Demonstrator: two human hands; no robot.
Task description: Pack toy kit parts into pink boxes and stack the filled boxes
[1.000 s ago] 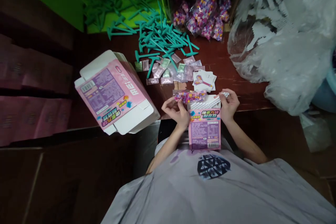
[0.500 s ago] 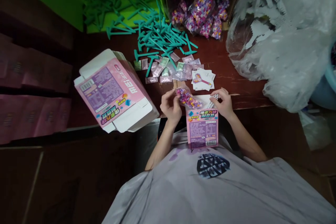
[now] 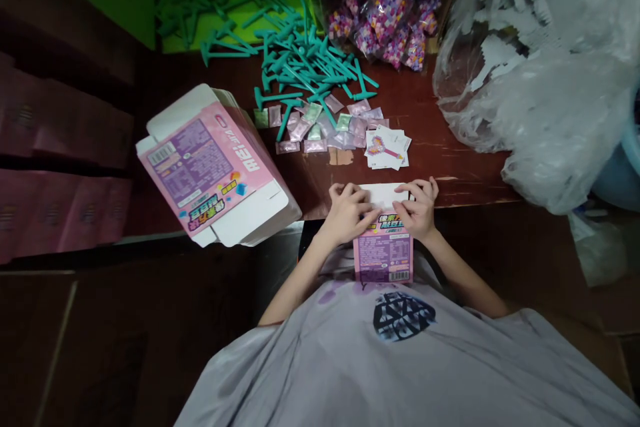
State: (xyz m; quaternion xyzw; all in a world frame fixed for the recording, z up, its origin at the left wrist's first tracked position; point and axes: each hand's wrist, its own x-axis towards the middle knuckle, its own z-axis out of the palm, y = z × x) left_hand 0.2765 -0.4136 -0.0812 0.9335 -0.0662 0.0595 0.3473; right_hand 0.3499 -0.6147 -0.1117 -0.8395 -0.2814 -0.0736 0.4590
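A pink and purple printed cardboard box stands against my shirt at the table's front edge, its white top flap raised. My left hand grips the upper left corner of the box, thumb over the printed front and fingers bent behind the flap. On the opposite corner, my right hand pinches the rim and the flap's right end. No bag of beads shows now; the inside of the box is hidden from view. Just beyond the hands lie white picture cards showing a heart-topped wand.
Small pink and green sachets lie beyond a pile of teal plastic hammers. Flattened pink boxes are stacked at left. Bags of coloured beads sit at the back; a clear plastic bag fills the right.
The bag of beads and the white dotted piece, held above the box before, are out of sight. Both hands have come down onto the box's top corners.
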